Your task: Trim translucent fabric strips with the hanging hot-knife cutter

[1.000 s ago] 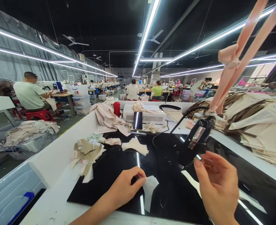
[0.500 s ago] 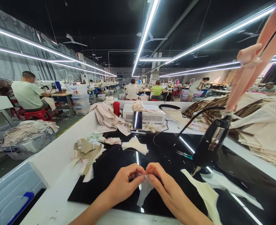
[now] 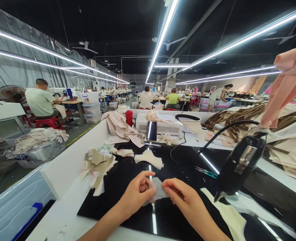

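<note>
A thin, sheer white fabric piece (image 3: 159,189) is held between my two hands, over the black board (image 3: 123,180). My left hand (image 3: 138,192) pinches its left side between thumb and fingers, the index finger lifted a little. On the other side my right hand (image 3: 181,194) grips the right edge with thumb and fingertips. Right of my hands lie a cream fabric piece (image 3: 223,209) and another sheer white piece (image 3: 261,211). A stack of cream cut pieces (image 3: 149,158) rests just beyond my hands.
A black handheld tool (image 3: 240,167) hangs on a pink strap (image 3: 281,90) at the right. Teal-handled snips (image 3: 206,172), a phone (image 3: 151,131) and a white machine box (image 3: 160,124) lie farther back. Fabric bundles (image 3: 97,165) sit left. Several co-workers sit or stand beyond.
My hands have moved apart, and the sheer piece, which hung down from my pinched fingers, is now spread between them. The whole view has shifted, so surroundings appear farther right.
</note>
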Demonstrator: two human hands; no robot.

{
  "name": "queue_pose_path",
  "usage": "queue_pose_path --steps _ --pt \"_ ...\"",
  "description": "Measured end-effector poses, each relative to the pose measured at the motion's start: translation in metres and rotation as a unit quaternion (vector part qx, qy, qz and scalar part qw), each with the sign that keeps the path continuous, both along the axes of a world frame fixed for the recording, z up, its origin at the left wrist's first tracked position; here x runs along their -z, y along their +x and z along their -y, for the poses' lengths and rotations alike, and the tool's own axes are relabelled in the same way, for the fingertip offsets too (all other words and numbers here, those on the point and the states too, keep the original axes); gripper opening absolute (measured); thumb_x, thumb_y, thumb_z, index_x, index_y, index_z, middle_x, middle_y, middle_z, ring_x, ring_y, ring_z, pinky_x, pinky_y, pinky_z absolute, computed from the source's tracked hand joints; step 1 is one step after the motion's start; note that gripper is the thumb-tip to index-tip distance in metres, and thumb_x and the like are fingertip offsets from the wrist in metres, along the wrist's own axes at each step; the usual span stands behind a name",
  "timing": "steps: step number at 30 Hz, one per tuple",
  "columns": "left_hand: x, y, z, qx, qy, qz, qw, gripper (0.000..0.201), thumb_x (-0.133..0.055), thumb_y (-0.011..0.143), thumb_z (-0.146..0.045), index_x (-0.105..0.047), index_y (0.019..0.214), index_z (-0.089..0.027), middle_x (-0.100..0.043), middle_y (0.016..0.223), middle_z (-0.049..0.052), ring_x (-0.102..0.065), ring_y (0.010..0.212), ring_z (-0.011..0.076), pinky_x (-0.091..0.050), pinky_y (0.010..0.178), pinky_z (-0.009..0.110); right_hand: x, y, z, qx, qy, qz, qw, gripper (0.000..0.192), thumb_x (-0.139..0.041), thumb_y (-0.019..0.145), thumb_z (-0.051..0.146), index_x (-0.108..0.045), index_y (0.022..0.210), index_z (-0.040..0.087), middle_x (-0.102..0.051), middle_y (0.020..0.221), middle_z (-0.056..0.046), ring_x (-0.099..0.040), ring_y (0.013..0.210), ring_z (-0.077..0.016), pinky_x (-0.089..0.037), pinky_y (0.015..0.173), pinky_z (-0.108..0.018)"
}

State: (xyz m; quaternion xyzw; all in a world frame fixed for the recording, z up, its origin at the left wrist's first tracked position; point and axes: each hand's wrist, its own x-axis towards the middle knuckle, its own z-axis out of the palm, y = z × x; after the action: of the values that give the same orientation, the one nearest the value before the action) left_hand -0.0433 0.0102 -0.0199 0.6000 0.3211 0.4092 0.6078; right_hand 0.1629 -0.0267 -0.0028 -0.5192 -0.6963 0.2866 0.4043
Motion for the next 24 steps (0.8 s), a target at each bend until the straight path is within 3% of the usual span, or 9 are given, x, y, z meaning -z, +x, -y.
queue_pose_path --steps 4,9,12,16,24 --pt "-0.001 -0.001 -0.013 -0.041 0.004 -0.029 0.999 0.060 -0.074 0.080 -0.045 -0.055 0.130 -0.018 -0.059 0.086 -0.002 -0.062 0.067 0.0146 -0.058 0.060 0.030 -0.001 -0.001 -0.015 0.012 0.069 0.058 0.996 0.024 -0.056 0.101 0.039 -0.076 0.094 0.028 -0.074 0.088 0.000 -0.069 0.076 -0.0182 -0.052 0.067 -0.027" --pt "-0.013 -0.008 -0.055 -0.102 0.069 -0.101 0.987 0.056 -0.067 0.085 -0.045 -0.054 0.131 -0.017 -0.062 0.086 0.000 -0.061 0.065 0.0142 -0.045 0.050 0.023 -0.006 -0.012 -0.049 0.054 0.128 0.094 0.986 0.025 -0.053 0.104 0.036 -0.076 0.098 0.027 -0.076 0.094 -0.001 -0.072 0.084 -0.0199 -0.054 0.072 -0.029" --pt "-0.022 -0.009 -0.088 -0.139 0.124 -0.146 0.972 0.042 -0.064 0.087 -0.034 -0.059 0.126 -0.017 -0.064 0.085 0.000 -0.062 0.069 0.0142 -0.047 0.060 0.025 -0.009 -0.019 -0.077 0.084 0.154 0.121 0.977 0.027 -0.052 0.105 0.036 -0.076 0.098 0.027 -0.076 0.092 -0.003 -0.071 0.082 -0.0215 -0.053 0.071 -0.031" --pt "-0.025 -0.003 -0.122 -0.168 0.197 -0.219 0.941 0.032 -0.062 0.088 -0.024 -0.064 0.120 -0.019 -0.068 0.084 -0.001 -0.064 0.079 0.0176 -0.050 0.079 0.031 -0.009 -0.026 -0.109 0.111 0.189 0.172 0.960 0.026 -0.052 0.105 0.032 -0.076 0.099 0.024 -0.077 0.096 -0.006 -0.069 0.091 -0.0246 -0.050 0.082 -0.036" --pt "-0.013 0.003 -0.144 -0.164 0.266 -0.348 0.884 0.028 -0.064 0.097 -0.018 -0.065 0.124 -0.017 -0.072 0.093 0.002 -0.069 0.091 0.0216 -0.052 0.091 0.038 0.009 -0.032 -0.137 0.136 0.177 0.279 0.934 0.014 -0.062 0.102 0.025 -0.073 0.098 0.018 -0.072 0.090 -0.002 -0.066 0.090 -0.0207 -0.050 0.086 -0.038"
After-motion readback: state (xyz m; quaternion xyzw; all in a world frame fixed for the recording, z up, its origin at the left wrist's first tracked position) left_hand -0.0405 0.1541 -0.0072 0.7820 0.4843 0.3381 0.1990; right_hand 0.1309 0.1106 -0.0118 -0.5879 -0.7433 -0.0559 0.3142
